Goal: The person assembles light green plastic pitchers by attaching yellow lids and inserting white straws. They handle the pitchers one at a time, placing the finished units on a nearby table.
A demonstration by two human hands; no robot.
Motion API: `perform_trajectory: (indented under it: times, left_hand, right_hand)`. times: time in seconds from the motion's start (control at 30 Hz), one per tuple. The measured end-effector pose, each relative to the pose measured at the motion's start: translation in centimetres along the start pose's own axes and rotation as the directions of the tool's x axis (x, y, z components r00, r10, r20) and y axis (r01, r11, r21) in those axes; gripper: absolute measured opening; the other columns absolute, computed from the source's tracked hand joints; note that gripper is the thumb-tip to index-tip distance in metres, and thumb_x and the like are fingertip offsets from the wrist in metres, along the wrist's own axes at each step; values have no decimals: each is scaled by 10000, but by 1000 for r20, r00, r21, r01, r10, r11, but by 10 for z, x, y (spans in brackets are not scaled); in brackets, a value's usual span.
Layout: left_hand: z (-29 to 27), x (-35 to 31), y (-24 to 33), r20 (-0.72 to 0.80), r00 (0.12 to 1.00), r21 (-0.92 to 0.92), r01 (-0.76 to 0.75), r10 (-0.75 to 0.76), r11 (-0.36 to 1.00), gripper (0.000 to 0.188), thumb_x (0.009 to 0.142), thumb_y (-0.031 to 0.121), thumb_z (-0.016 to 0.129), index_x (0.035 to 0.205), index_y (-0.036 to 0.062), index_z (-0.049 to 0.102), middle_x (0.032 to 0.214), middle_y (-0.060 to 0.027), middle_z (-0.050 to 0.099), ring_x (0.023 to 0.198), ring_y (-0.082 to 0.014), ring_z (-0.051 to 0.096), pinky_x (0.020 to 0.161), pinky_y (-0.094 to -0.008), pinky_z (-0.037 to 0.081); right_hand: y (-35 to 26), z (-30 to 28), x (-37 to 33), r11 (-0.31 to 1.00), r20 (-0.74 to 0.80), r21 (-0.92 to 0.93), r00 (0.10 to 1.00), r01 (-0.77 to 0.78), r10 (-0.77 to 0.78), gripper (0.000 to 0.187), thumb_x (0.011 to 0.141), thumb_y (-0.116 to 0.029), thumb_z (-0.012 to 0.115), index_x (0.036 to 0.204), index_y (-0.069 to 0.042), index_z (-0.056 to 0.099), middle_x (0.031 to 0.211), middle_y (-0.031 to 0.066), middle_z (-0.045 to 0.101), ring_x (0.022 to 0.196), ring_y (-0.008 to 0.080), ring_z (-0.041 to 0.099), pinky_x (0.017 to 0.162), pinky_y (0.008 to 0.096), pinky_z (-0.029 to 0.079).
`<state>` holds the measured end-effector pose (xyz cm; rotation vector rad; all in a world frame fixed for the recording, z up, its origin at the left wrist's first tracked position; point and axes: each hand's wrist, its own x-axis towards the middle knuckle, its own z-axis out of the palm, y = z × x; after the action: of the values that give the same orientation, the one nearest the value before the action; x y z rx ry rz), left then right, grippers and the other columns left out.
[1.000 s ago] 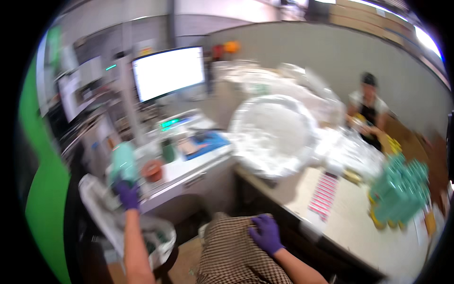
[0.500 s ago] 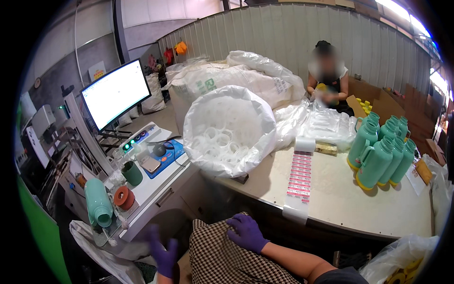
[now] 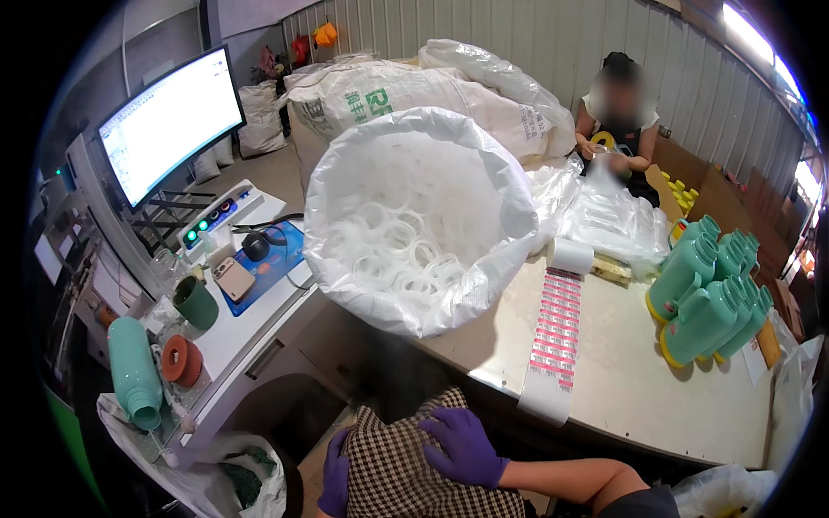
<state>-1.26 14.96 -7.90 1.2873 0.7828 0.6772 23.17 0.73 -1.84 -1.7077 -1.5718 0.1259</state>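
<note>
Both of my hands wear purple gloves and rest on the brown-and-black checkered cloth (image 3: 393, 449) over my lap. Spread across the top of the cloth is my right hand (image 3: 466, 447), flat and holding nothing. My left hand (image 3: 335, 475) lies along the cloth's left side, its fingers stretched out and partly at the edge of the cloth. In front of me stands a large white-lined bag (image 3: 509, 224) with many clear plastic rings (image 3: 406, 246) inside. To its right, a strip of red-and-white labels (image 3: 557, 332) runs down from a roll over the table's front edge.
Several green flasks (image 3: 704, 324) with yellow bases stand on the table (image 3: 639, 363) at right. A person (image 3: 617, 129) works behind clear plastic bags (image 3: 617, 216). The left desk holds a monitor (image 3: 173, 125), a phone (image 3: 233, 279), a green cup (image 3: 196, 302) and a flask lying down (image 3: 134, 371).
My left hand has come down from the air onto the cloth's left side. My right hand stays on the cloth. The view has shifted, and the ring bag appears larger.
</note>
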Motion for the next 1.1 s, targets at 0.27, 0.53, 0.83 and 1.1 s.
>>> perform_trajectory:
  times: [0.27,0.53,0.83,1.1]
  left_hand:
    - [-5,4,-4,-58,994,111,-88,95,990,487,1049,296,435,1409,-29,485,1408,-152,530,1325,-235,476,1161,-348,310]
    - [-36,-19,-26,-417,909,318,134,11,939,426,996,162,537,1371,-37,502,1369,-161,552,1269,-256,524,1116,-369,392]
    - [-145,-38,-243,-734,678,187,146,40,971,432,930,156,619,1319,-22,554,1215,-171,596,1153,-296,591,1008,-367,462]
    - [-218,-159,-328,-912,410,345,794,-22,500,498,869,304,680,1252,-5,603,1213,-254,620,1113,-412,591,973,-481,480]
  right_hand:
    - [1,1,6,997,96,32,993,-75,71,483,825,-235,705,1275,-99,593,1291,176,498,1175,367,486,1026,495,365]
    - [-9,31,38,992,328,121,942,26,-64,512,798,-239,737,1280,-111,624,1294,147,532,1209,353,475,1055,495,335]
    - [-10,32,26,994,326,62,943,-89,64,452,802,-163,664,1226,-19,605,1321,190,492,1232,368,440,1064,470,346]
    - [1,5,3,983,237,-57,954,-175,184,489,1035,-324,505,1352,48,509,1358,226,539,1280,392,469,1109,494,345]
